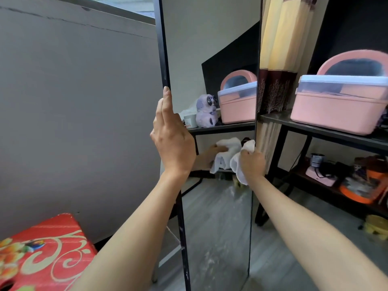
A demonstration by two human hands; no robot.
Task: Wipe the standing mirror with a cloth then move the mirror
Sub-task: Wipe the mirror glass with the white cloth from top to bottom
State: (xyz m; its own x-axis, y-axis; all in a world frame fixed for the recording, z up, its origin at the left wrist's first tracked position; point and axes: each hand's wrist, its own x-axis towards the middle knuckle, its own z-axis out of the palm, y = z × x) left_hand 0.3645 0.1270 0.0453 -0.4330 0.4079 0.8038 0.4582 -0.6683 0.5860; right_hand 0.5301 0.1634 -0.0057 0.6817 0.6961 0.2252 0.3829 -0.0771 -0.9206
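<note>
Right hand (pixel 253 164) grips cloth (pixel 238 164) against mirror (pixel 212 59); left hand (pixel 173 139) steadies frame.

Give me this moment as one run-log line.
phase: wiping | left hand: steadies mirror by left frame edge | right hand: grips white cloth against glass near right edge | mirror: upright

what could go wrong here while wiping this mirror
1. The standing mirror is steadied only by the left hand on its left frame edge; a hard push from the cloth could tip or swing it.
2. The right hand works at the mirror's right edge, close to the black shelf with the pink box; the frame may knock it.
3. Smears low on the glass may get missed.
</note>
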